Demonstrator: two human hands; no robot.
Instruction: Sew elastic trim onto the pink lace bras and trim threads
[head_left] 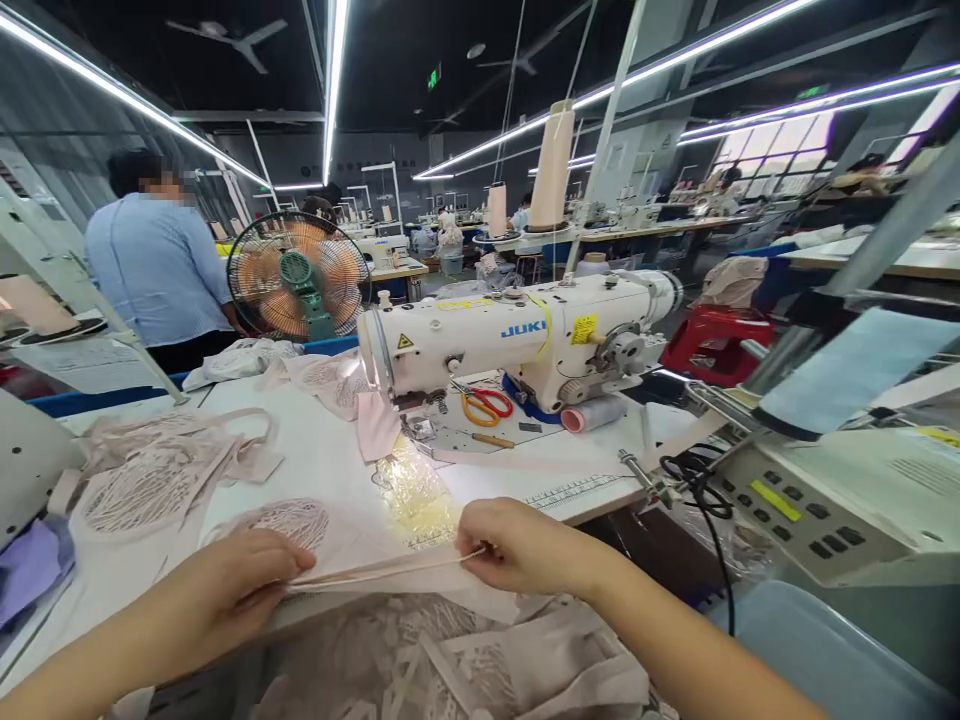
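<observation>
A pale pink lace garment piece [420,578] is stretched between my two hands at the front edge of the white sewing table. My left hand [244,580] pinches its left end, thumb and fingers closed. The right end is gripped in my right hand [499,545], its fingers curled round the edge. Beyond my hands stands a white sewing machine [480,335], its lamp lighting the cloth near the needle. A small pink fabric piece [377,425] lies by the presser foot. Below the table edge, more pale garments [450,660] are heaped near my lap.
Orange-handled scissors [480,403], a wooden-handled tool [493,440] and a thread spool [594,414] lie by the machine. More lace pieces [150,480] are spread at left. A control box [825,510] stands at right. Behind are a fan [300,270] and a person in blue [154,260].
</observation>
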